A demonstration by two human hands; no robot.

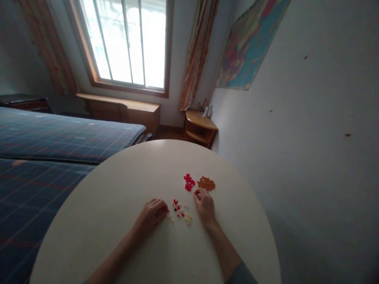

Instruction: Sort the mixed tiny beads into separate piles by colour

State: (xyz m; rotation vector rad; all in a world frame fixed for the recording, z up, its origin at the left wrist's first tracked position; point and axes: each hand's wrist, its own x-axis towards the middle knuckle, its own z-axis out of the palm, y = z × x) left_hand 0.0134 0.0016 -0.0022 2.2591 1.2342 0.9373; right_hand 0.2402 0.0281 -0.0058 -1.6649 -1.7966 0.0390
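On a round white table (124, 189) lie small loose pieces in groups. My left hand (154, 211) is closed around a small dark and red item, only partly visible between the fingers. A few yellow pieces (169, 217) lie beside its fingertips. To its right is a mixed group of red, white, pink and yellow pieces (180, 211). My right hand (203, 203) is closed, its fingertips pinched just below the red pile (188, 182) and the brown pile (206, 183); what it holds is too small to name.
A bed with a blue plaid cover (74, 136) stands left of the table. Beyond the table are a wooden desk (142, 105) under the window and a corner shelf (201, 120) with small items. The wall (310, 165) runs along the right.
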